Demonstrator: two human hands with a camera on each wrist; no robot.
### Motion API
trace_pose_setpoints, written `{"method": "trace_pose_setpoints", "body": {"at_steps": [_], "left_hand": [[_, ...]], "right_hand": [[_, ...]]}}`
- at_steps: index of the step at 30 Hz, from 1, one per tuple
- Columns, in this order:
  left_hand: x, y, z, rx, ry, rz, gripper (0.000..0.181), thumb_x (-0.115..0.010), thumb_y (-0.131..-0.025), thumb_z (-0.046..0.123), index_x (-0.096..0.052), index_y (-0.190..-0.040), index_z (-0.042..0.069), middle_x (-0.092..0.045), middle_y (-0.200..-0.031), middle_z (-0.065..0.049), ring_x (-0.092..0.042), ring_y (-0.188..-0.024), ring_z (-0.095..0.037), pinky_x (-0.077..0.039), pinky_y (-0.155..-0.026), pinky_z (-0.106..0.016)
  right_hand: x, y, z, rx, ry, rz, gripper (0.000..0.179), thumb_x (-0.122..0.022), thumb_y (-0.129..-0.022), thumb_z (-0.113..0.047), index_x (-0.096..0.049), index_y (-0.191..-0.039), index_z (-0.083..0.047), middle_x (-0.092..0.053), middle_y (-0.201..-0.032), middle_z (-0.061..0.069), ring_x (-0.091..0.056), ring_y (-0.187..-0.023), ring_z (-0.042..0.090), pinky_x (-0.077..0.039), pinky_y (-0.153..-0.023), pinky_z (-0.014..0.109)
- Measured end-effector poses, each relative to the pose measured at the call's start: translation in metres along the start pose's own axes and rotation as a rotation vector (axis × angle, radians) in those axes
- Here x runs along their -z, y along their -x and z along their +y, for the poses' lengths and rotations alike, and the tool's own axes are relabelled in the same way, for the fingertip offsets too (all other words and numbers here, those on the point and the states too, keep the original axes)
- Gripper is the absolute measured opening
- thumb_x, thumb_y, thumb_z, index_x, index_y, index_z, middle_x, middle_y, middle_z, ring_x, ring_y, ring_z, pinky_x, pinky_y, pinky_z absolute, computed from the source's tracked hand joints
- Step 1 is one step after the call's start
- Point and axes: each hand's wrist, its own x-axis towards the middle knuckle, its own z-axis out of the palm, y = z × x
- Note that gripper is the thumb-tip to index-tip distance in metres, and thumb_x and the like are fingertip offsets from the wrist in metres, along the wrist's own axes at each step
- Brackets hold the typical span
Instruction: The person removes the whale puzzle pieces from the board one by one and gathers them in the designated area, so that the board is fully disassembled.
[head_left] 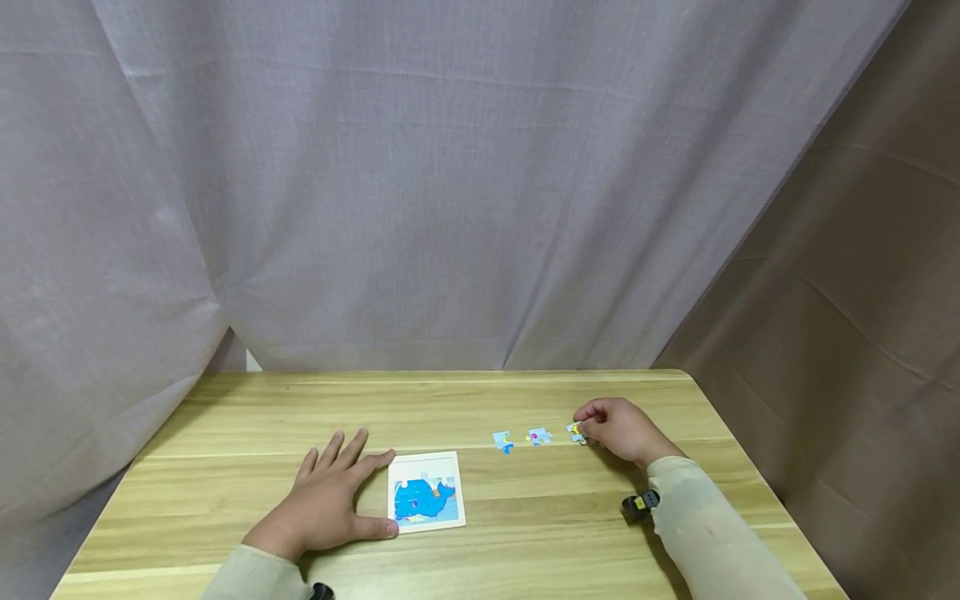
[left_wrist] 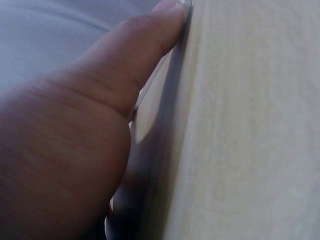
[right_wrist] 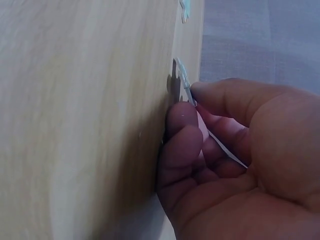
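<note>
On the left of the table lies a square puzzle board (head_left: 426,528), its lower part filled with a blue whale picture and a pale strip bare at the top. My left hand (head_left: 327,502) rests beside it with fingers spread, thumb and index fingertip touching its left corners. In the left wrist view the thumb (left_wrist: 145,42) lies along an edge. Far to the right, my right hand (head_left: 622,429) pinches a puzzle piece (head_left: 575,432) with yellow on light blue. The right wrist view shows this piece (right_wrist: 184,75) tilted up from the table between thumb and fingers.
Two loose puzzle pieces lie between the board and my right hand: one light blue with a pink swirl (head_left: 538,437), one with blue and yellow (head_left: 502,441). Grey curtains (head_left: 420,208) hang behind the wooden table (head_left: 540,550), with a brown one (head_left: 862,292) at right.
</note>
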Motion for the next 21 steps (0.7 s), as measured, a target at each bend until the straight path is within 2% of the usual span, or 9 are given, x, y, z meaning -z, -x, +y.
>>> {"method": "trace_pose_setpoints", "body": {"at_steps": [21], "left_hand": [[0.0004, 0.0002, -0.0002, -0.005, 0.006, -0.004, 0.108, -0.086, -0.077, 0.085, -0.053, -0.168, 0.038, -0.022, -0.188, -0.017, -0.011, -0.173, -0.058, -0.007, -0.129, -0.087]], "right_hand": [[0.0024, 0.0017, -0.0021, 0.024, 0.001, 0.002, 0.019, -0.076, -0.108, -0.017, -0.076, -0.122, -0.004, -0.075, -0.103, 0.008, -0.069, -0.085, 0.020, -0.060, -0.071, 0.030]]}}
